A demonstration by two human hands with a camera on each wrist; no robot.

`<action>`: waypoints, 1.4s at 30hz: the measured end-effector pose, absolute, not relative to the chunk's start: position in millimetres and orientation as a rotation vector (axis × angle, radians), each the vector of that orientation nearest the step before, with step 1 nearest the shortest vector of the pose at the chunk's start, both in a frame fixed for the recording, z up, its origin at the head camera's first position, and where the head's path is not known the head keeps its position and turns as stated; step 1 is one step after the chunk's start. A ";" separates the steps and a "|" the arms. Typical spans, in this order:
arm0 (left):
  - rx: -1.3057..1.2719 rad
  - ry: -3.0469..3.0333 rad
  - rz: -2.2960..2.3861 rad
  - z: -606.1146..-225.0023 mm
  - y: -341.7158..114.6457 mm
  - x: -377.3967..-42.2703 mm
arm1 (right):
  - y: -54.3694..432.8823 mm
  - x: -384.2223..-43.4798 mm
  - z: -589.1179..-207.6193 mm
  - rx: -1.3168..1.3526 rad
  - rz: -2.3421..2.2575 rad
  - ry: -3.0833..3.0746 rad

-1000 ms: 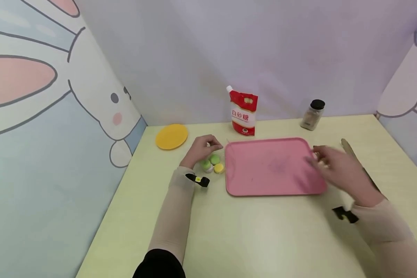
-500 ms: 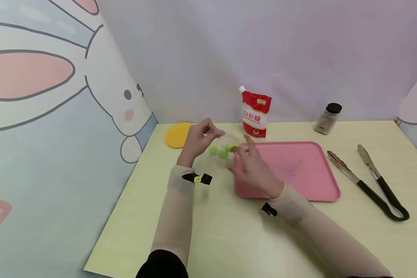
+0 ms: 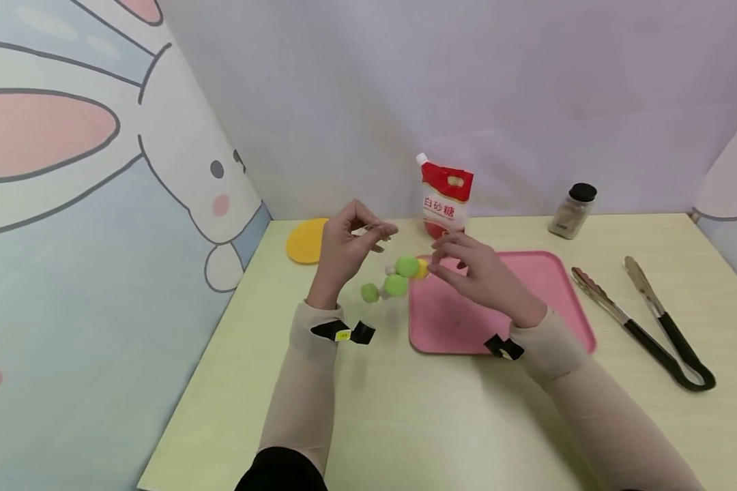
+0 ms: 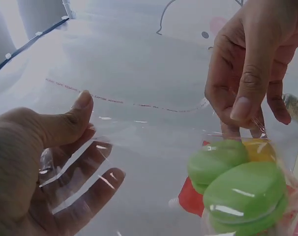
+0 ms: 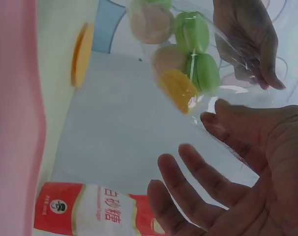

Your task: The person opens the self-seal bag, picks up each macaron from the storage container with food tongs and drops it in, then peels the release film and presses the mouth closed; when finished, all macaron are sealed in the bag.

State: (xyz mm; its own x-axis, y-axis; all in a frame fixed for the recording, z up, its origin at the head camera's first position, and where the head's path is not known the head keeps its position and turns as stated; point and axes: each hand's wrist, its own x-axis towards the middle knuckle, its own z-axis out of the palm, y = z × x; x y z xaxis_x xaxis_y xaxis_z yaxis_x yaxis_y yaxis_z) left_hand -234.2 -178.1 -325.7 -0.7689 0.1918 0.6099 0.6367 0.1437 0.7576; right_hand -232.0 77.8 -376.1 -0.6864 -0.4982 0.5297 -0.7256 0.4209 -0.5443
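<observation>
A clear plastic bag of macarons hangs between my hands, left of the tray's middle. Green macarons [image 3: 396,285] and a yellow macaron [image 5: 178,89] show through the film; pale pinkish ones appear too in the right wrist view. My left hand [image 3: 346,245] pinches the bag's upper edge between thumb and fingers. At the other side my right hand [image 3: 482,273] pinches the film with thumb and forefinger, its other fingers spread. The left wrist view shows a strip of red print along the bag [image 4: 154,105]. Below the right hand lies the pink tray [image 3: 497,334].
Tongs [image 3: 672,341] with black handles lie spread right of the tray. A red-and-white sugar pouch [image 3: 445,201] stands behind it, beside a black-lidded jar [image 3: 572,211]. A yellow plate [image 3: 304,242] sits at the back left, partly behind my left hand.
My right hand has come left from the tray's right side and taken hold of the bag. The bag of macarons has risen off the table. The tongs have come into full view.
</observation>
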 end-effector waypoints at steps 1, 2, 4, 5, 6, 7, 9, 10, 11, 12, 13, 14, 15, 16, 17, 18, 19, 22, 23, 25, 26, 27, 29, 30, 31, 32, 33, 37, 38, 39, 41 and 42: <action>-0.797 -2.051 -1.665 -325.1 -177.9 -233.5 | 80.9 -232.4 -372.9 1.078 1.121 -2.376; -0.800 -2.045 -1.671 -325.1 -178.1 -233.4 | 83.9 -232.4 -369.5 1.077 1.113 -2.360; -0.791 -2.042 -1.712 -326.6 -179.3 -234.6 | 89.3 -233.4 -363.1 1.048 1.103 -2.306; -0.785 -2.044 -1.750 -327.9 -180.0 -236.4 | 92.0 -233.6 -359.5 1.026 1.096 -2.279; -0.778 -2.057 -1.788 -330.3 -180.6 -239.0 | 94.7 -233.5 -355.9 1.004 1.082 -2.257; -0.777 -2.071 -1.836 -333.6 -181.2 -242.3 | 97.5 -233.2 -352.2 0.982 1.065 -2.238; -0.759 -2.124 -1.940 -341.7 -181.1 -249.6 | 102.8 -232.5 -345.6 0.960 1.028 -2.200; -0.752 -2.157 -1.986 -346.7 -180.4 -253.6 | 105.5 -232.0 -342.3 0.959 1.008 -2.186; -0.749 -2.192 -2.018 -352.2 -179.3 -257.6 | 108.3 -231.4 -339.5 0.962 0.982 -2.176; -0.749 -2.228 -2.039 -358.0 -177.8 -261.2 | 110.8 -231.0 -337.2 0.969 0.958 -2.163; -0.746 -2.259 -2.058 -362.8 -175.8 -263.8 | 113.2 -230.9 -335.5 0.979 0.936 -2.154; -0.746 -2.289 -2.061 -367.5 -173.5 -265.8 | 115.7 -230.7 -334.2 0.991 0.915 -2.151; -0.753 -2.315 -2.054 -371.8 -171.1 -267.6 | 118.1 -230.7 -333.2 1.000 0.894 -2.154; -0.759 -2.334 -2.056 -375.8 -168.6 -269.0 | 120.5 -230.7 -332.7 1.008 0.877 -2.158; -0.770 -2.359 -2.049 -379.1 -166.0 -269.7 | 122.9 -230.9 -332.5 1.013 0.863 -2.165; -0.792 -2.389 -2.037 -381.8 -163.6 -270.0 | 125.2 -231.1 -332.3 1.018 0.857 -2.174; -0.823 -2.413 -2.037 -384.1 -161.2 -270.1 | 127.8 -231.6 -332.2 1.025 0.851 -2.188; -0.926 -2.486 -2.039 -390.4 -155.0 -270.5 | 135.0 -233.7 -331.9 1.050 0.848 -2.207; -0.962 -2.509 -2.032 -391.6 -153.2 -270.2 | 137.3 -234.5 -331.5 1.064 0.849 -2.206; -1.021 -2.549 -2.005 -394.0 -150.0 -269.9 | 141.3 -236.4 -331.0 1.100 0.843 -2.195; -1.042 -2.567 -1.976 -395.0 -148.3 -269.9 | 143.2 -236.9 -330.6 1.117 0.841 -2.184; -1.056 -2.583 -1.947 -395.8 -146.7 -269.8 | 145.1 -237.3 -330.4 1.136 0.846 -2.170; -1.052 -2.604 -1.902 -397.5 -143.7 -269.5 | 149.2 -238.8 -330.4 1.177 0.846 -2.150; -1.032 -2.607 -1.867 -398.2 -142.3 -269.5 | 151.4 -239.4 -330.8 1.203 0.848 -2.140; -0.985 -2.597 -1.840 -398.9 -140.9 -270.0 | 154.0 -240.2 -331.1 1.232 0.850 -2.132; -0.926 -2.575 -1.818 -399.2 -140.2 -270.3 | 156.8 -240.8 -331.5 1.261 0.850 -2.123; -0.861 -2.553 -1.797 -398.6 -140.1 -270.0 | 159.9 -241.6 -332.3 1.282 0.837 -2.116; -0.699 -2.414 -1.765 -389.2 -143.5 -265.5 | 174.0 -244.2 -334.4 1.339 0.788 -2.097; -0.710 -2.387 -1.774 -384.7 -145.0 -263.1 | 177.3 -244.7 -335.3 1.335 0.787 -2.098; -0.734 -2.369 -1.789 -379.6 -146.1 -260.4 | 180.3 -245.5 -335.9 1.338 0.796 -2.096; -0.785 -2.351 -1.808 -369.8 -147.2 -255.5 | 184.2 -247.5 -336.9 1.336 0.872 -2.114; -0.805 -2.345 -1.843 -365.4 -147.2 -253.7 | 184.8 -248.8 -337.9 1.318 0.919 -2.139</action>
State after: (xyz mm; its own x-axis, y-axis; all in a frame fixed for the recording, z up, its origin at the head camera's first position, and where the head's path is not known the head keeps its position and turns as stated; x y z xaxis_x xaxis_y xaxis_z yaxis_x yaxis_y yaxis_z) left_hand -253.7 -147.2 -365.4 -0.8629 0.3644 0.3500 0.4262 0.1528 0.8916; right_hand -248.8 184.8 -337.9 -0.4335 -0.5913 0.6800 -0.9003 0.3169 -0.2984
